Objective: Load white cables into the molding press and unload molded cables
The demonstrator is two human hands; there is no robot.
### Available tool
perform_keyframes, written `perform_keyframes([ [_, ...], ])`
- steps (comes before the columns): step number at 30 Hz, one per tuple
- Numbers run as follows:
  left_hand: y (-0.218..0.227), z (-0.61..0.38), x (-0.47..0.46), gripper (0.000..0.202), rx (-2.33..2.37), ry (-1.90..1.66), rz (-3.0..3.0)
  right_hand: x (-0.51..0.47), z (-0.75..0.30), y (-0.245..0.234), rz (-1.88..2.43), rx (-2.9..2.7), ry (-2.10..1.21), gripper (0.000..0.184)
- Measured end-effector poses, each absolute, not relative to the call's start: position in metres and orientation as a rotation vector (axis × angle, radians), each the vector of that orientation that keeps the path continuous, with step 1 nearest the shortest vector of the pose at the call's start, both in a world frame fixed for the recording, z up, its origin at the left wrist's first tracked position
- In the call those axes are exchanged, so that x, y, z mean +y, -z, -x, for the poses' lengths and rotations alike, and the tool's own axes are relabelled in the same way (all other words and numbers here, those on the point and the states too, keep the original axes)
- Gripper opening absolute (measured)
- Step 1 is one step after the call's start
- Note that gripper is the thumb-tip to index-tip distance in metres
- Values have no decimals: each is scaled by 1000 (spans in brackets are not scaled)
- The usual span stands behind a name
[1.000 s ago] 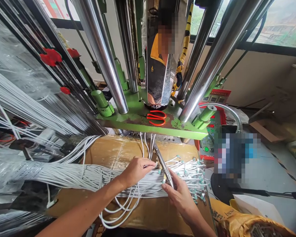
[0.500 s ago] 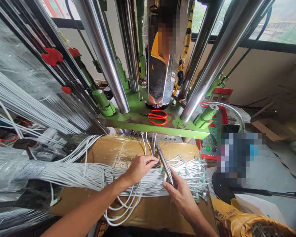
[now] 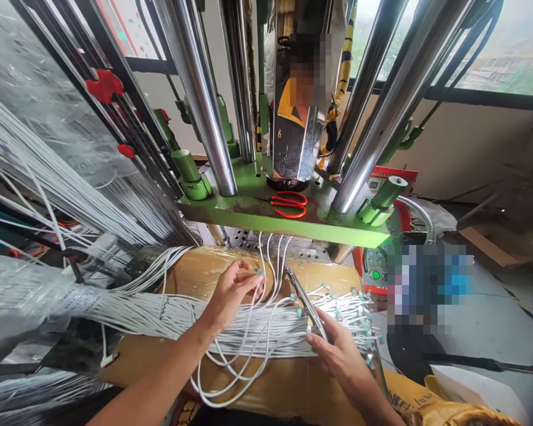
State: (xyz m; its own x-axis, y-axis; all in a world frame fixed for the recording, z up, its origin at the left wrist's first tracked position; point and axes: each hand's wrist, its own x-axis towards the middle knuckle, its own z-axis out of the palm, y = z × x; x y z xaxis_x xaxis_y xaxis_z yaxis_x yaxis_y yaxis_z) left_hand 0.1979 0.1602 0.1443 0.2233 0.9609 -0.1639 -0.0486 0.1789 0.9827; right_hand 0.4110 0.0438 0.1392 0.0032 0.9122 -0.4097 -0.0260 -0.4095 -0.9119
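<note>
My left hand (image 3: 235,290) is closed in a pinch on a white cable, whose teal-tipped end (image 3: 260,273) shows at the fingertips. A narrow metal bar (image 3: 302,297) lies slanted in my right hand (image 3: 337,346), thumb on its near end. Several teal and yellowish cable ends (image 3: 308,325) sit along the bar's left side; whether all are fixed in it, I cannot tell. Below both hands spreads a thick bundle of white cables (image 3: 160,316), its teal-tipped ends (image 3: 355,313) fanned out at the right. Looped white cables (image 3: 231,402) hang toward me.
Ahead stands a press with a green plate (image 3: 249,213) and steel columns (image 3: 199,89). Red-handled snips (image 3: 291,204) lie on the plate. White cables (image 3: 273,254) run beneath it. A control panel (image 3: 375,260) is at right, cardboard (image 3: 320,384) underneath the bundle, a yellow sack (image 3: 444,408) at lower right.
My left hand has moved left, away from the metal bar, and a teal-tipped cable now shows in its fingers. My right hand still holds the bar. The view has shifted slightly.
</note>
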Motion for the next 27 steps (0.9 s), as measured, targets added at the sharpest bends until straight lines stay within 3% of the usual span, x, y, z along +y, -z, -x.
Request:
perform_keyframes([
  [5, -142, -209, 169, 13, 1074, -731, -1733, 41, -415, -144, 1474, -934, -1540, 65],
  [9, -121, -221, 175, 20, 974, -694, -2084, 41, -413, -141, 1476, -956, -1513, 66],
  [27, -105, -229, 184, 21, 1008, -774, -2191, 46, -418, -133, 1416, -1123, -1369, 59],
])
